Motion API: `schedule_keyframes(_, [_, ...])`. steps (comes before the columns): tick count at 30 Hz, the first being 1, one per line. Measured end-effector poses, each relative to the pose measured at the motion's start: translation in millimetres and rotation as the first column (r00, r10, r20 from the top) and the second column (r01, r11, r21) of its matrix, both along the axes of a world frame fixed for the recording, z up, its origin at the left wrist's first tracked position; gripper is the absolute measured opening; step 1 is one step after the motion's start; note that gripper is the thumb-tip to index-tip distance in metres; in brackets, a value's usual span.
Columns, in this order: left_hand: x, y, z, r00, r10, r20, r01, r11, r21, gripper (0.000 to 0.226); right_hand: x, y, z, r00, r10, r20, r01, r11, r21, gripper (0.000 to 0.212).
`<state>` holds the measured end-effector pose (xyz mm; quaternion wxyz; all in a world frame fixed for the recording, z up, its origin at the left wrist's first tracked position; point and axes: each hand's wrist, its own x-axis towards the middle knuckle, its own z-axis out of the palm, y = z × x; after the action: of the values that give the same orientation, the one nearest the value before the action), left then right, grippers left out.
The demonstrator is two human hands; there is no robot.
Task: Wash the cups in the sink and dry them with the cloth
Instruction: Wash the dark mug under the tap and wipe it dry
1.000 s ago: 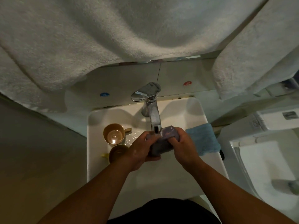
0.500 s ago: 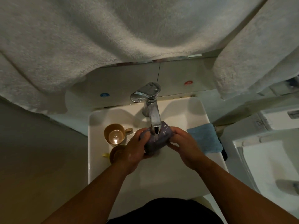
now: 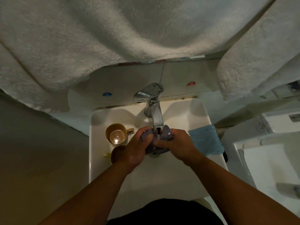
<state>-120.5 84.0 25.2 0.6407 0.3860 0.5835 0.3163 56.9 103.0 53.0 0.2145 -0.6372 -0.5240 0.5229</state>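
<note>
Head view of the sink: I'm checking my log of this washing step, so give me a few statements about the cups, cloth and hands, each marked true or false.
1. Both hands hold the purple-grey cup under the faucet. True: the left hand and the right hand both grip it.
2. The blue cloth is draped over the faucet. False: it lies on the sink's right rim.
3. Two brown cups sit in the basin, left of the hands. True: the upper brown cup and the lower brown cup.
4. The upper brown cup lies mouth down. False: its open inside faces the camera.
</note>
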Motion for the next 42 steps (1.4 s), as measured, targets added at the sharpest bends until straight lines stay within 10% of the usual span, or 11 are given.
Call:
schedule_keyframes(20, [-3,-3,9,0.995,-0.062,-0.084,0.066,0.997,0.050,0.050,-8,0,10,0.996,0.068,-0.056,-0.071,0.996,-0.056,0.024])
schedule_keyframes(24, [-4,-6,8,0.992,-0.075,-0.101,0.081,0.995,0.062,0.045,-11,-1,10,0.976,-0.195,-0.096,0.182,0.975,-0.127,0.027])
schedule_keyframes(29, [-15,-10,3,0.985,-0.048,-0.164,0.060,0.996,0.068,0.070,1,-5,6,0.955,0.095,-0.281,-0.143,0.978,-0.155,0.023])
schedule_keyframes(42, [-24,-6,8,0.985,-0.052,-0.167,0.071,0.991,0.110,0.056,-1,-5,13,0.929,0.039,-0.368,-0.127,0.968,-0.217,0.011])
